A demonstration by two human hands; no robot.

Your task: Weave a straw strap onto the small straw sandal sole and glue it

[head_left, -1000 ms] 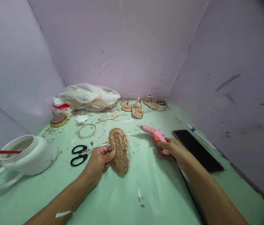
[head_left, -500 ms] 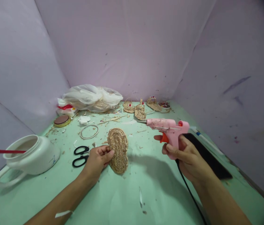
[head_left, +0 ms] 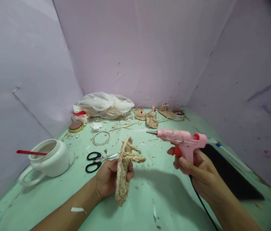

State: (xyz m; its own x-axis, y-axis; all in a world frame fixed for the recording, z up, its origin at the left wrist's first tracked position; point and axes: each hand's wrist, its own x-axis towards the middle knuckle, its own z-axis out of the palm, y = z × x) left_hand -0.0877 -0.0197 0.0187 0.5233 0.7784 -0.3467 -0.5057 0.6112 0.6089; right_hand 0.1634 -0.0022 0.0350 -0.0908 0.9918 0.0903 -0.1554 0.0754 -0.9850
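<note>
My left hand is closed around a small woven straw sandal, tilted up on its edge. Two braided straps stick out from its right side. My right hand grips a pink glue gun by its handle, fingers by the orange trigger. The nozzle points left, above and to the right of the sandal, apart from it. Black-handled scissors lie on the green table just beyond my left hand.
At left stands a white pot with a red stick. A wire ring, a round tin and a plastic bag lie farther back. Small straw sandals rest by the wall. A black pad lies at right.
My left hand has turned the sandal from its flat sole side onto its edge, so the straps now show. The glue gun stays held in my right hand; the whole view has shifted.
</note>
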